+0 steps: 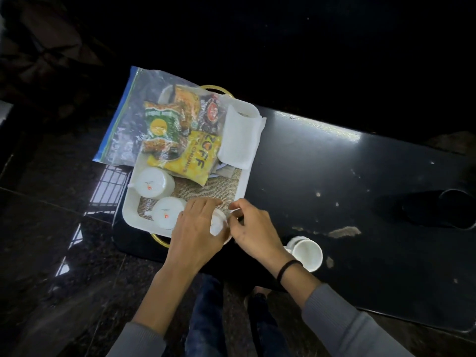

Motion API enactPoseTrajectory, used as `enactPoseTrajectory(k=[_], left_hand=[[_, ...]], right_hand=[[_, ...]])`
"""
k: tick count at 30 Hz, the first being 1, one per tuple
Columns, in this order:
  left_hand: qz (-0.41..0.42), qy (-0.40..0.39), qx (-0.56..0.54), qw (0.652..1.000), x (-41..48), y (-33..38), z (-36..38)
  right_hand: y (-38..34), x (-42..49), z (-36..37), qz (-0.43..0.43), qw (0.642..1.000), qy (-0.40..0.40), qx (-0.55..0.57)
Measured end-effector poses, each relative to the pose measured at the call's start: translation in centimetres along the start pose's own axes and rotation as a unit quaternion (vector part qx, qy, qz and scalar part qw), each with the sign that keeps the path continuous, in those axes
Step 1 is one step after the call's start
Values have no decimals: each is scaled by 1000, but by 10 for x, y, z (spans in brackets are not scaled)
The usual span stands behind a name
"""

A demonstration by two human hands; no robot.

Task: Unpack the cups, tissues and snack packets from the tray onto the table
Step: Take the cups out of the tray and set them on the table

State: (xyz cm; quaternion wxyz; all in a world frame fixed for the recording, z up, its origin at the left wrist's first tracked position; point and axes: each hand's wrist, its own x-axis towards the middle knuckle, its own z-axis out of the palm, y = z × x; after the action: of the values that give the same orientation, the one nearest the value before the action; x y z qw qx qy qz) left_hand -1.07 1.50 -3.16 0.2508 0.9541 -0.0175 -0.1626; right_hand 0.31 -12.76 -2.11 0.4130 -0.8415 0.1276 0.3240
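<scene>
A white tray (128, 202) with gold handles sits on the left end of the black table (347, 189). Inside it lie two upturned white cups (154, 182) (167, 211), a clear zip bag of snack packets (164, 119), a yellow packet (190, 161) and folded white tissues (240, 132). Both hands meet at the tray's near right corner on a third white cup (218, 222). My left hand (198, 228) wraps over it. My right hand (252, 228) pinches its side. Another white cup (307, 252) lies on its side on the table, just right of my right wrist.
A dark round object (456, 210) lies near the table's right end. Burlap matting (206, 189) lines the tray floor. The table's near edge runs just below my hands, with a dark glossy floor beyond it. The zip bag overhangs the tray's far left edge.
</scene>
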Motion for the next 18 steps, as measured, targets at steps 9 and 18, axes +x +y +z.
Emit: enactPoseTrajectory(k=[9,18], left_hand=[[-6,-94,62,994,4,-14,7],[-6,6,-189,982,15,23,-16]], right_hand=[[-2,5,7,28,999,-15,21],[17,-13,-41,-38,996,29,82]])
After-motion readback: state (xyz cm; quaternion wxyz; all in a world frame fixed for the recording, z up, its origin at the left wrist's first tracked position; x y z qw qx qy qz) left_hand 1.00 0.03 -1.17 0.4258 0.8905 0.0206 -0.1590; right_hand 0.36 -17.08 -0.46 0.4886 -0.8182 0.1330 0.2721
